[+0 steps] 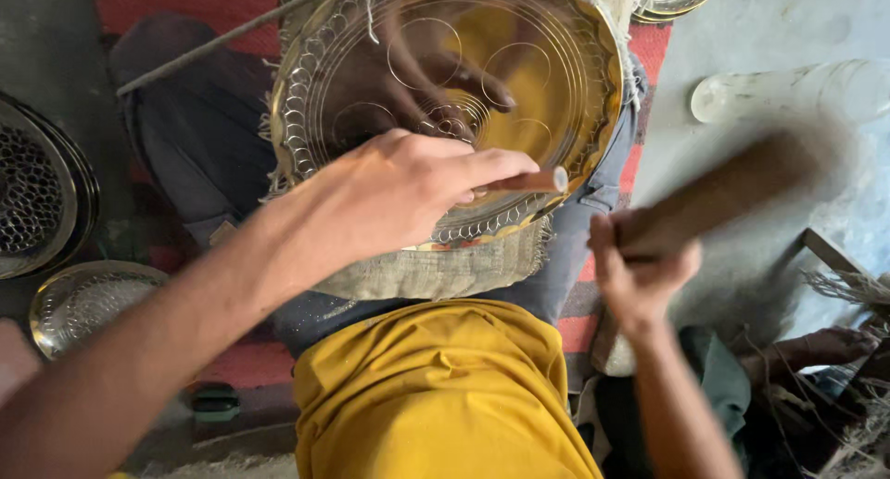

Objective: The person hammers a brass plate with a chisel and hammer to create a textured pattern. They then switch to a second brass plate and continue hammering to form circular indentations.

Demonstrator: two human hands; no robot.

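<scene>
Two hands are at work on one brass plate (556, 62), which rests tilted on a burlap pad (436, 270) across our lap. Our left hand (389, 196) has its fingers curled tight around a short punch (533, 179), the tip set near the plate's patterned lower rim. Our right hand (635, 270) grips the handle of a wooden mallet (732, 191), which shows blurred and raised clear of the punch.

We judge these risks: a blow landing off the punch head could strike the left knuckles, which sit just beside it. A slanted punch could skid and scar the engraved border. The plate, held only by lap and pad, could shift under impact. More finished plates (37, 196) lie near on the floor.
</scene>
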